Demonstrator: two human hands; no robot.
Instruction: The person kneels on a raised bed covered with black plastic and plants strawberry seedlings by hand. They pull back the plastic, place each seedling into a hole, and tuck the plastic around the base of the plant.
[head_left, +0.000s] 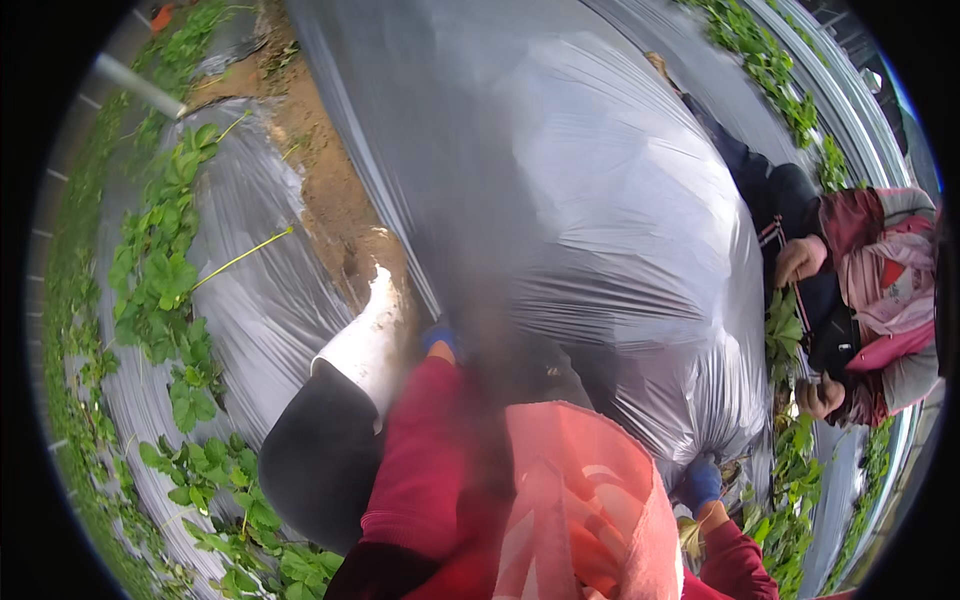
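A broad sheet of silver plastic mulch film (637, 187) stretches out in front of me. My right hand (700, 481), in a blue glove, grips its near right corner, and creases fan out from the fingers. At the sheet's left edge is my left hand (441, 342), also blue-gloved. The edge runs taut to this hand, though its fingers are mostly hidden. A dark blur covers the middle of the view beside it. My white boot (367, 322) stands on the bare soil (322, 172) between the sheet and the film-covered bed on the left.
Green leafy plants (161, 262) grow through silver film (247, 225) on the left. More plants (791, 97) line beds at right. Beyond the sheet's right side, another person (885, 277) bends over, bare hands near plants. A pole (142, 86) juts in at upper left.
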